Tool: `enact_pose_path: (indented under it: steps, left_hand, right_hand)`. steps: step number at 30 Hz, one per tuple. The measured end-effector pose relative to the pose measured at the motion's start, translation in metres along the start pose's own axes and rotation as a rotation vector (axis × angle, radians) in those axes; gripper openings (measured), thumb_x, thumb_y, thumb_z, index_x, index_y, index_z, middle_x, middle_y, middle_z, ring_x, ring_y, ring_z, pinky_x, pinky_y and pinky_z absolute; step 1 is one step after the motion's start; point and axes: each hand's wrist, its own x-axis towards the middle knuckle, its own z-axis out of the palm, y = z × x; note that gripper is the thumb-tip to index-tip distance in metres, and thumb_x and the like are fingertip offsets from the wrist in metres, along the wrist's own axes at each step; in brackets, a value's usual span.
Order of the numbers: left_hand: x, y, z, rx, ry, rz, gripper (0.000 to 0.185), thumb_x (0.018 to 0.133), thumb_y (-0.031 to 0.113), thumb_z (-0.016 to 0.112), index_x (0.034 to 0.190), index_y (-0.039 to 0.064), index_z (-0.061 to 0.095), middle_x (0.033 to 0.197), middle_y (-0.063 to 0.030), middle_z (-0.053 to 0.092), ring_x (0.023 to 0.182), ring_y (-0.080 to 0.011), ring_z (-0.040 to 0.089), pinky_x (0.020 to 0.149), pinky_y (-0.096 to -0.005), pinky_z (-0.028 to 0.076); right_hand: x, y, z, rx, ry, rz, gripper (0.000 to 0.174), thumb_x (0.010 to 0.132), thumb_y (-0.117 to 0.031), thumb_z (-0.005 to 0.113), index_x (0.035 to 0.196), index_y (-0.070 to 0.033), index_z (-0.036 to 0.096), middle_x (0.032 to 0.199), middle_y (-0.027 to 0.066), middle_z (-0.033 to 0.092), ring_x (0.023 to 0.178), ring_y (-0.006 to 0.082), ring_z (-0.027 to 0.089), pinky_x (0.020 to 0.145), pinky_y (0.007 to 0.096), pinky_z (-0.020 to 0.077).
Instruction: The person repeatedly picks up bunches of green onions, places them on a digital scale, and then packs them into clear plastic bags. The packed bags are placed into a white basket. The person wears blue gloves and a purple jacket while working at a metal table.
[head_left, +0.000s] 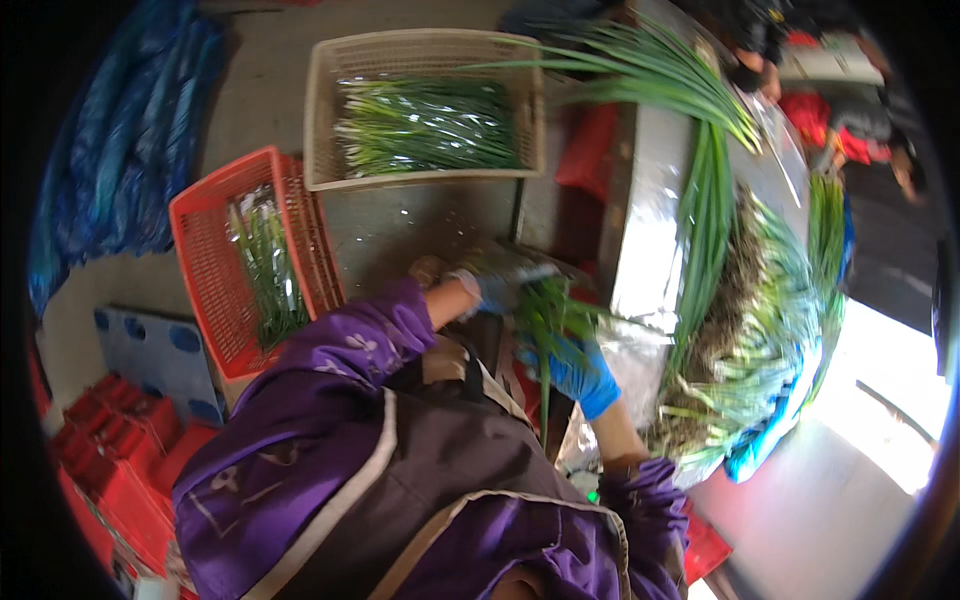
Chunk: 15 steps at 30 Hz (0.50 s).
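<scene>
My left hand, in a blue glove, grips a bunch of spring onions at its wrapped end. Clear plastic shines around that end, but motion blur hides the details. My right hand, also in a blue glove, is closed around the green leaves of the same bunch. Some leaves hang below the right hand. Both hands are in front of my apron, beside the metal table edge. To the right of them lies a large heap of spring onions with soil on the roots.
A beige crate holds many packed spring onions. Beside it, a red crate holds fewer. Loose long onions lie on the metal table. Blue plastic sacks stand far left, red crates lower left. Other people's hands work at upper right.
</scene>
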Motion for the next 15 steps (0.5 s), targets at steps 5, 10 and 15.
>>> enact_pose_path:
  steps: [5, 10, 15]
  left_hand:
    - [0.008, 0.01, -0.043, 0.54, 0.043, 0.299, 0.042, 0.091, 0.016, 0.059, 0.13, 0.003, 0.05, 0.12, -0.0079, 0.061, 0.108, -0.0172, 0.058, 0.099, -0.0315, 0.043]
    - [-0.008, 0.004, -0.019, 1.598, 0.178, 0.655, 0.073, 0.079, -0.011, 0.053, 0.146, 0.007, 0.03, 0.141, -0.0093, 0.044, 0.126, -0.0169, 0.045, 0.102, -0.0301, 0.04]
    - [-0.029, 0.026, 0.03, 1.127, 0.128, 0.437, 0.084, 0.073, -0.012, 0.054, 0.149, 0.01, 0.024, 0.147, -0.0102, 0.038, 0.125, -0.0154, 0.043, 0.094, -0.0275, 0.045]
  right_hand:
    - [-0.04, -0.022, 0.03, 0.004, -0.017, -0.005, 0.086, 0.09, -0.066, 0.037, 0.143, 0.001, 0.03, 0.14, 0.0235, 0.041, 0.113, 0.0366, 0.057, 0.077, 0.0424, 0.0575]
    - [-0.063, -0.021, 0.011, -0.13, 0.122, -0.07, 0.073, 0.092, -0.059, 0.041, 0.131, 0.002, 0.044, 0.109, 0.0183, 0.06, 0.083, 0.0263, 0.065, 0.049, 0.0287, 0.0523]
    - [-0.042, -0.016, -0.049, -0.075, 0.198, -0.253, 0.051, 0.095, -0.048, 0.047, 0.113, -0.001, 0.057, 0.075, 0.0051, 0.061, 0.061, 0.0154, 0.057, 0.046, 0.0273, 0.0475]
